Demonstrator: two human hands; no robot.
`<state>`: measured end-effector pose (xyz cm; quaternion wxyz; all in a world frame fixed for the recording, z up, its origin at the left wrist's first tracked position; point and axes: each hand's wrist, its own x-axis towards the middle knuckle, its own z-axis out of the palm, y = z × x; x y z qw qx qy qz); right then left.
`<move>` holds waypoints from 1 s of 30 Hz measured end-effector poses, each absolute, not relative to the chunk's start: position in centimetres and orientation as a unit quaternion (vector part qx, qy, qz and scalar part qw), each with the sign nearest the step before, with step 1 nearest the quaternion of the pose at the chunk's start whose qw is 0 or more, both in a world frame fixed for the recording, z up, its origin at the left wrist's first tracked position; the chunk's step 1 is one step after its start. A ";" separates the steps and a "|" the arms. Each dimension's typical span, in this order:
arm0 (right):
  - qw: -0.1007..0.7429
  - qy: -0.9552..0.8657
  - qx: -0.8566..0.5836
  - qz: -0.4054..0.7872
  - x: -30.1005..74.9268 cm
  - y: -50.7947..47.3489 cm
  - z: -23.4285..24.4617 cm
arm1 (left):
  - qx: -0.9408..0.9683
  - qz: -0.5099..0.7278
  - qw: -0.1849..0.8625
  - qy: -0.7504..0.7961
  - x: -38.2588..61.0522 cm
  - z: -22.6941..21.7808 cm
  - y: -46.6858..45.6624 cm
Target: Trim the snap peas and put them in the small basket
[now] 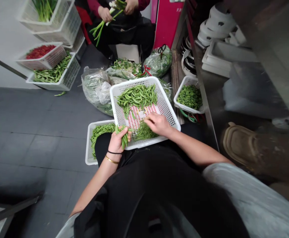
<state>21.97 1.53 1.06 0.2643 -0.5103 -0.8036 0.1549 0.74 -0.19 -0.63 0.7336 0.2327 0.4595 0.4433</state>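
Well, the left hand [117, 142] was closed tight around a bunch of green bean pods [123, 136]. The right hand [158, 124] had its fingers [148, 119] pinched together by a small green heap [144, 132], but I could not tell if they held anything. A white plastic basket [131, 86] sat on the lap, with more pods [136, 96] at its far end.

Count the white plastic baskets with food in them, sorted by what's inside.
White perforated plastic baskets of green pods: 3
White perforated plastic basket of green onion stalks: 1
White perforated plastic basket of red chilies: 1
White perforated plastic basket of small green pieces: 1
Total: 6
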 end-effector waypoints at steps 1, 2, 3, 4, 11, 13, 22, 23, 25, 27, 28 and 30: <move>0.272 -0.789 -0.525 0.167 22.7 1.9 1.2 | 0.250 0.463 0.707 0.472 0.4 -0.6 -0.1; 0.273 -0.778 -0.536 0.183 23.2 2.2 1.4 | 0.267 0.474 0.689 0.479 0.2 -0.6 0.0; 0.266 -0.774 -0.538 0.202 23.4 2.4 1.7 | 0.284 0.476 0.679 0.481 0.1 -0.6 0.1; 0.251 -0.780 -0.528 0.223 23.2 2.4 1.8 | 0.301 0.473 0.675 0.480 0.1 -0.5 0.1; 0.012 -0.910 -0.361 0.205 19.1 2.2 1.6 | 0.549 0.425 0.480 0.536 -1.0 2.4 -0.1; -0.025 -0.926 -0.326 0.186 19.1 2.4 1.9 | 0.658 0.392 0.379 0.520 -1.7 3.6 -0.1; 0.190 -0.852 -0.395 0.288 19.9 2.8 2.1 | 0.550 0.356 0.568 0.498 0.3 1.4 0.2; 0.202 -0.831 -0.418 0.304 20.3 3.0 1.5 | 0.474 0.405 0.592 0.510 0.1 0.9 0.5; 0.158 -0.815 -0.443 0.337 21.4 3.7 0.0 | 0.359 0.485 0.607 0.517 -1.0 0.3 1.2; 0.034 -0.820 -0.448 0.354 22.4 5.1 -1.7 | 0.312 0.528 0.604 0.509 -2.5 -0.1 1.9; -0.032 -0.819 -0.457 0.345 22.5 6.1 -2.5 | 0.303 0.534 0.609 0.501 -3.2 -0.2 2.2; -0.116 -0.810 -0.494 0.295 21.5 8.2 -4.2 | 0.298 0.523 0.639 0.479 -4.0 -0.3 2.6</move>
